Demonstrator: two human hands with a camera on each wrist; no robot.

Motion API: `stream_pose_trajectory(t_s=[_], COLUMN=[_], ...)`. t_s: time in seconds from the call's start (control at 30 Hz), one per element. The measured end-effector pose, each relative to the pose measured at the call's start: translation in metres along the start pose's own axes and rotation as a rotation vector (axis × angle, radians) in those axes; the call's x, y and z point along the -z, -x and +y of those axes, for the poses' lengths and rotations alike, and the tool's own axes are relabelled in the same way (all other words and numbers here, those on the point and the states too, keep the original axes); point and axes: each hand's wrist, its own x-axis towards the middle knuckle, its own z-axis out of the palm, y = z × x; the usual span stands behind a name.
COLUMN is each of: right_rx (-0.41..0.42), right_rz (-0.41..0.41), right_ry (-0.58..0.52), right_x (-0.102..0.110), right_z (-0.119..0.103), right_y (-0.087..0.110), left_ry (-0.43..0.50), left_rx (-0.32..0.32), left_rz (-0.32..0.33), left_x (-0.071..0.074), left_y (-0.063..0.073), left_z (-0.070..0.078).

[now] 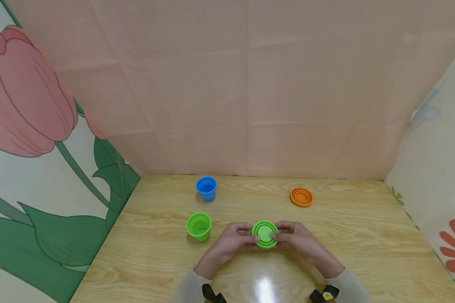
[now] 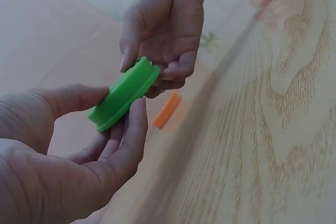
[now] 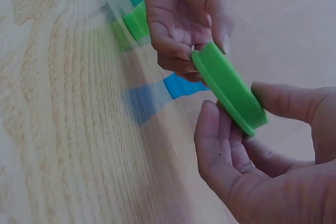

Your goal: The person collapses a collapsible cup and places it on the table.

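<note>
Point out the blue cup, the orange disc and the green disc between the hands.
Blue cup (image 1: 207,195), head view: front outer wall.
Orange disc (image 1: 301,197), head view: middle of its ringed face.
Green disc (image 1: 264,232), head view: flat centre circle.

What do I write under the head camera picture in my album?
A left hand and right hand hold a folded green cup between them.

And here we are at a screened-off tabletop booth: pale wood-grain table (image 1: 364,235), creased pinkish-beige sheet (image 1: 212,84) behind, white tulip-printed panel (image 1: 34,97) left, white red-flowered panel (image 1: 447,168) right!
</note>
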Motion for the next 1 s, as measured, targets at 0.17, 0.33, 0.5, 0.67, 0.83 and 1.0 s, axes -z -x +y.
stream_pose_trajectory(t_s=[0.17, 0.33, 0.5, 0.67, 0.83, 1.0], right_rx=[0.002, 0.006, 0.004, 0.005, 0.03, 0.132], right_rz=[-0.018, -0.029, -0.024, -0.03, 0.005, -0.044], right_ry=[-0.05, -0.079, -0.082, -0.075, -0.011, 0.094], right_x=[0.004, 0.006, 0.006, 0.007, 0.007, 0.011], right_z=[0.001, 0.001, 0.002, 0.004, 0.004, -0.001], right_y=[-0.001, -0.002, -0.002, -0.003, -0.002, 0.008], left_ry=[-0.006, -0.02, -0.036, -0.037, -0.019, 0.002], left_rx=[-0.011, -0.006, -0.003, -0.008, 0.0, 0.001], left_rz=[0.003, 0.025, 0.035, 0.041, 0.05, 0.046], left_x=[0.003, 0.006, 0.006, 0.006, 0.007, 0.008], left_y=[-0.002, -0.004, -0.005, -0.005, -0.005, -0.004], left_z=[0.0, 0.001, 0.0, -0.001, -0.001, -0.002])
